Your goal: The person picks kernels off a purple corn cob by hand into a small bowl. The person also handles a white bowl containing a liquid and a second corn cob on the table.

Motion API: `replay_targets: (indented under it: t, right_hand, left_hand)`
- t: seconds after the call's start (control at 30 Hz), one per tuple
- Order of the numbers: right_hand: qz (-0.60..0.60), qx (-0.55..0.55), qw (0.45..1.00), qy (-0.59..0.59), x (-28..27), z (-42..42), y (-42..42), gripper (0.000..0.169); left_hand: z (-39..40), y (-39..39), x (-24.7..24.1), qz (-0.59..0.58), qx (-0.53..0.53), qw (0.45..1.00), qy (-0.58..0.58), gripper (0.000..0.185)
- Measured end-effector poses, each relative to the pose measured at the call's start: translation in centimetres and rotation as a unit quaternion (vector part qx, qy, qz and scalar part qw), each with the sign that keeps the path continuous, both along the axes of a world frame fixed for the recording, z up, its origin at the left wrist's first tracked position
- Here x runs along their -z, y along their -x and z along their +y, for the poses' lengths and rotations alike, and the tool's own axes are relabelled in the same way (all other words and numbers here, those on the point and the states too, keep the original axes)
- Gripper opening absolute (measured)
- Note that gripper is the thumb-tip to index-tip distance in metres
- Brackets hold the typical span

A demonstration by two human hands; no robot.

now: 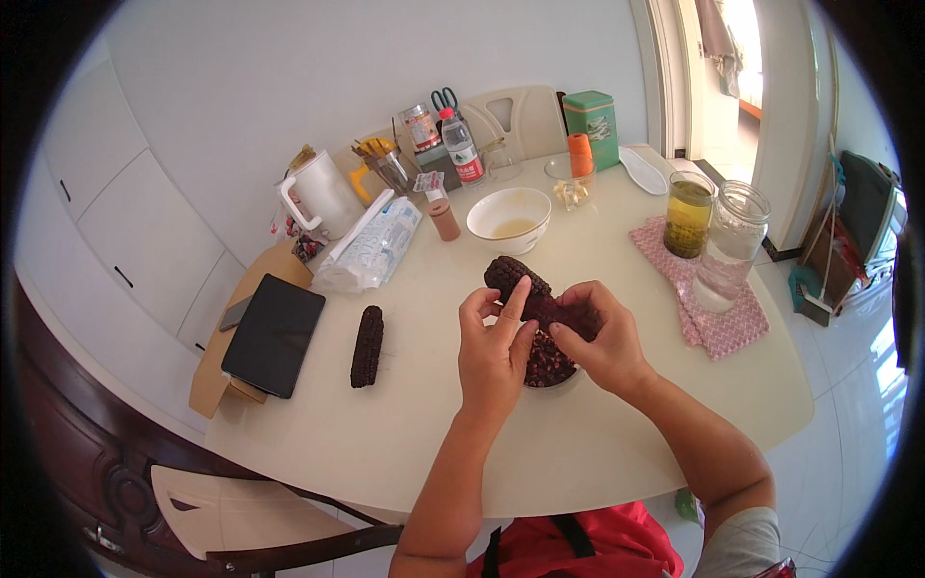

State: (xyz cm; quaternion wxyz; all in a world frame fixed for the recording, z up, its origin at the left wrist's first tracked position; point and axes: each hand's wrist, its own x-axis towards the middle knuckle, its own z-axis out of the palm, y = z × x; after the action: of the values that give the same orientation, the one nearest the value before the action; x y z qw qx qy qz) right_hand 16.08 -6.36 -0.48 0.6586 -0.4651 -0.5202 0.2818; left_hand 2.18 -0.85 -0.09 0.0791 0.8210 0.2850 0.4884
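A dark purple corn cob (517, 277) is held at a slant between both hands, above a bowl of loose dark kernels (548, 361). My left hand (493, 336) grips it near the middle, with the index finger laid along its side. On the near end, my right hand (605, 336) has its fingers and thumb around the cob, where the surface looks stripped of kernels. Rows of kernels still cover the far end. The hands hide part of the bowl. A second dark corn cob (368, 347) lies on the table to the left.
A white bowl with liquid (510, 218) stands beyond my hands. On the right, a glass jar of water (731, 246) and a glass of yellow-green drink (686, 217) rest on a pink cloth (694, 318). A black tablet (274, 336), wipes pack (372, 246) and white kettle (325, 193) are left.
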Motion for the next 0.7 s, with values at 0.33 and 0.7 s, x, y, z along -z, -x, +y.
replay_targets:
  t: [0.33, 0.7]
  right_hand:
    - [-0.124, 0.064, 0.989, -0.037, -0.3, -0.4, 0.4, 0.027]
    - [-0.221, 0.069, 0.969, -0.089, -0.4, -0.6, 0.5, 0.027]
  left_hand:
    - [0.6, -0.1, 0.5, -0.044, 0.038, 0.998, -0.015, 0.04]
    - [0.5, 0.9, -0.9, -0.023, 0.107, 0.989, 0.101, 0.032]
